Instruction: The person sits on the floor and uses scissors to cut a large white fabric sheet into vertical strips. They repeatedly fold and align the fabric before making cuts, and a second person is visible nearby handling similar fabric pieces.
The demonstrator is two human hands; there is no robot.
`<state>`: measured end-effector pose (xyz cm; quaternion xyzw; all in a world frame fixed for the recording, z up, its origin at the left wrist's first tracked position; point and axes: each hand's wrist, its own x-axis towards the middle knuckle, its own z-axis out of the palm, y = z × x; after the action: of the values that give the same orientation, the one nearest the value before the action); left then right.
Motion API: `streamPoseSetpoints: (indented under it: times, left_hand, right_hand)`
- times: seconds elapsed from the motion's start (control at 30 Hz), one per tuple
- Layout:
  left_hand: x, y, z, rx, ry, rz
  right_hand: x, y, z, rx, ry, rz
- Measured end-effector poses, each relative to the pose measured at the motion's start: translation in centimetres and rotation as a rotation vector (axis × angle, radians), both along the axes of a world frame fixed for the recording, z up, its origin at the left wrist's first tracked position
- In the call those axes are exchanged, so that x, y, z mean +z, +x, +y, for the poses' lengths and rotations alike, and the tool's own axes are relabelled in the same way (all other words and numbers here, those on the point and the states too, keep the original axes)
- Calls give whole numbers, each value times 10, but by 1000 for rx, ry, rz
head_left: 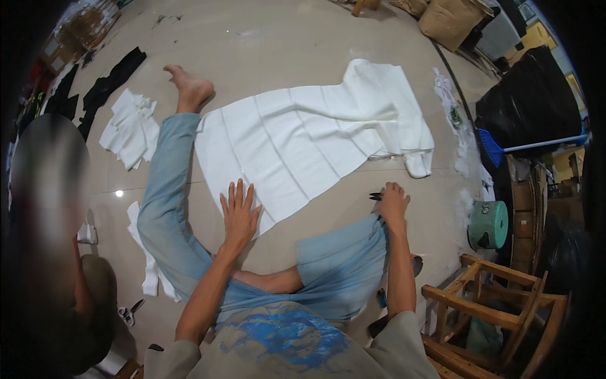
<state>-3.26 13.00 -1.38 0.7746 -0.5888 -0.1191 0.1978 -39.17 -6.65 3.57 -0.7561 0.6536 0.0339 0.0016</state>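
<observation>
A long white cloth lies spread on the tiled floor, with several darker lines running across it and its far right end bunched and folded over. My left hand rests flat on the cloth's near left corner, fingers spread. Off the cloth's near right side, above my knee, my right hand is closed around small dark snips. Only their two pointed tips show; the rest is hidden in my fingers.
White cloth pieces and black cloth lie at left. Beside a seated person are scissors. At right stand a wooden stool, a green roll, a blue dustpan and a black bag.
</observation>
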Motion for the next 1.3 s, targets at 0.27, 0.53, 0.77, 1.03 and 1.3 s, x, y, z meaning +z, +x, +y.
streamPoseSetpoints:
  times: [0.27, 0.53, 0.77, 1.03, 1.3]
  left_hand:
    - [-13, 21, 4, -28, 64, -74]
    - [-5, 30, 6, 65, 55, -47]
    - [-12, 68, 12, 401, -45, -89]
    - [17, 9, -70, -22, -312, 2]
    - [-32, -8, -147, -117, -40, -187]
  right_hand:
    - [-19, 1, -11, 70, 241, -48]
    - [-16, -4, -19, -48, 274, -374]
    - [-8, 3, -23, -554, 445, -2068]
    - [-14, -7, -28, -720, 103, -2083]
    - [-10, 10, -32, -607, 186, -1919]
